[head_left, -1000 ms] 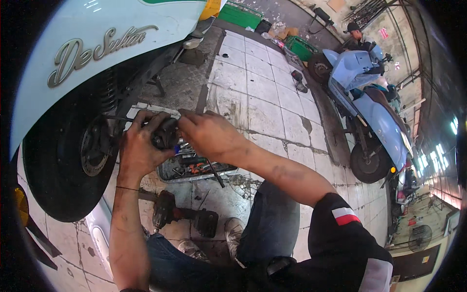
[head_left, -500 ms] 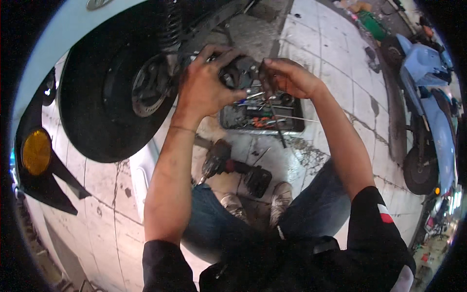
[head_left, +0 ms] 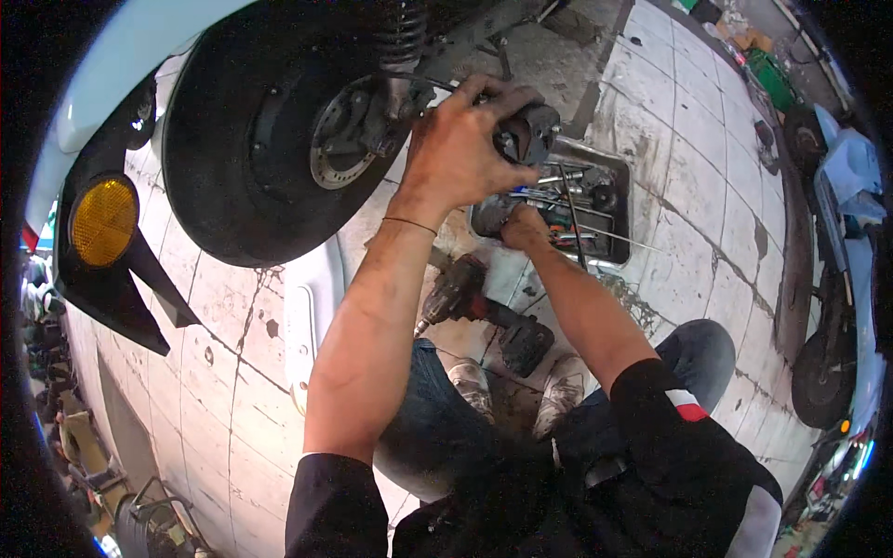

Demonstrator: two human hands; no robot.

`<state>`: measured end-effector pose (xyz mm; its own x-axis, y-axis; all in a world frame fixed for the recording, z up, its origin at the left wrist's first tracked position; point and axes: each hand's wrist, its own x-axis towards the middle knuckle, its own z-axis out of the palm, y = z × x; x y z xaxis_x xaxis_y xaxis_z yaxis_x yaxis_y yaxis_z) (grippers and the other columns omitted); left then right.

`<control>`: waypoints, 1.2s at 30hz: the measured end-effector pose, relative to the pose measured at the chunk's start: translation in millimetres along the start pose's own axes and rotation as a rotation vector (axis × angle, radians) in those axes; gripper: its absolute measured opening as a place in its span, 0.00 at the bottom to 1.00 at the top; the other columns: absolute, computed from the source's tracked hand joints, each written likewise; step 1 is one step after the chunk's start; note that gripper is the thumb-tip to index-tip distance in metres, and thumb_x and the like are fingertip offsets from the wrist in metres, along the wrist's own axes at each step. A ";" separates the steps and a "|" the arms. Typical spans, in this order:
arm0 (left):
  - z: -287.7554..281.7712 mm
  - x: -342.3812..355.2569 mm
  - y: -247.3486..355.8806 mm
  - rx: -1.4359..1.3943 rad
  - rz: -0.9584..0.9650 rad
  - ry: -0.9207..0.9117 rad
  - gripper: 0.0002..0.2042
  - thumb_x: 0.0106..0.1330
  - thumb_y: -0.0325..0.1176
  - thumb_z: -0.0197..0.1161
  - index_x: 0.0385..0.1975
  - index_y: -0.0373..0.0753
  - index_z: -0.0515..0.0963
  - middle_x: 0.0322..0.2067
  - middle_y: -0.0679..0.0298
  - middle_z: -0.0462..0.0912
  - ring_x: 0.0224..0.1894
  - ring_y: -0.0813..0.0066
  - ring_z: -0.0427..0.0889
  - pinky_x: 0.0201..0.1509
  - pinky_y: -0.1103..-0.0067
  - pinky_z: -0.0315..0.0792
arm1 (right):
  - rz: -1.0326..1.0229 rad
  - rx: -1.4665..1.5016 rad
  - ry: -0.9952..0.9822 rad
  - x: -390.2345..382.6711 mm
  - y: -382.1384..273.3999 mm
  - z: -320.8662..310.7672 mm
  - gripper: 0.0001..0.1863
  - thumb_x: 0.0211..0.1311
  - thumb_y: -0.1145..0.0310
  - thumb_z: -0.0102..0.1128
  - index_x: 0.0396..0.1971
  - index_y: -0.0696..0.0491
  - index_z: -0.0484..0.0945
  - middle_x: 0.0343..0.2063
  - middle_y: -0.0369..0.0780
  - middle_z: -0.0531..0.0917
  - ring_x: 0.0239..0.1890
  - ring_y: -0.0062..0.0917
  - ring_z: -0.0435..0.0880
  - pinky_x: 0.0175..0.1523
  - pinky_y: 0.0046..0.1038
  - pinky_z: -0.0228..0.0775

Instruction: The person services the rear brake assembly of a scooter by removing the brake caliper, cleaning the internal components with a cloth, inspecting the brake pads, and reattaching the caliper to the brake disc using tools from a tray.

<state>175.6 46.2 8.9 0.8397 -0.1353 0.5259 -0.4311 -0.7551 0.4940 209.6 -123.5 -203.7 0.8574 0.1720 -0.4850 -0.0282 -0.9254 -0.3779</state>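
My left hand (head_left: 465, 149) is closed round a dark brake caliper (head_left: 528, 138), held up beside the wheel and above the tool tray (head_left: 625, 200). My right hand (head_left: 527, 229) is low at the tray's near left side, its fingers curled against something dark grey; what they grip is partly hidden. Wrenches, screwdrivers and other hand tools lie in the tray, and a long thin dark rod (head_left: 571, 219) leans across it. Left of my left hand is the scooter's black wheel (head_left: 219, 139), with its brake disc (head_left: 330, 172) showing.
A cordless impact driver (head_left: 484, 312) lies on the tiled floor in front of my shoes. A white panel (head_left: 312, 321) rests under the wheel. An orange reflector (head_left: 104, 221) juts out at the left. Along the right side stands a light-blue scooter (head_left: 860, 242).
My right hand has left the caliper and dropped to the tray's near left side. My left hand still holds the caliper. The whole view has shifted, so things appear further right.
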 end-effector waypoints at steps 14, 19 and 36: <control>-3.9 -0.5 -3.6 -0.214 -0.002 0.110 0.35 0.34 0.38 0.82 0.50 0.40 0.84 0.51 0.52 0.83 0.54 0.54 0.83 0.64 0.68 0.74 | -0.548 0.675 0.144 -128.9 -33.4 -219.8 0.17 0.64 0.76 0.64 0.53 0.58 0.76 0.35 0.43 0.88 0.38 0.20 0.86 0.44 0.26 0.78; -22.2 14.8 14.8 -0.379 -0.123 -0.089 0.36 0.35 0.42 0.81 0.52 0.41 0.83 0.47 0.47 0.85 0.51 0.55 0.85 0.59 0.71 0.77 | -0.782 0.851 0.580 -169.4 -63.8 -218.9 0.13 0.64 0.77 0.68 0.46 0.59 0.75 0.36 0.41 0.87 0.40 0.20 0.85 0.47 0.22 0.77; -34.8 1.7 15.9 -0.408 -0.138 -0.058 0.31 0.36 0.40 0.81 0.46 0.40 0.85 0.41 0.51 0.88 0.45 0.58 0.87 0.55 0.71 0.79 | -0.972 -0.193 0.845 -192.8 -95.2 -226.9 0.10 0.54 0.77 0.70 0.37 0.55 0.82 0.36 0.41 0.85 0.41 0.37 0.80 0.46 0.36 0.73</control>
<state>158.7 56.3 41.8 0.9110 -0.0956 0.4013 -0.3985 -0.4553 0.7962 163.6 -145.1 104.7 0.5433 0.5956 0.5917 0.7963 -0.5888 -0.1385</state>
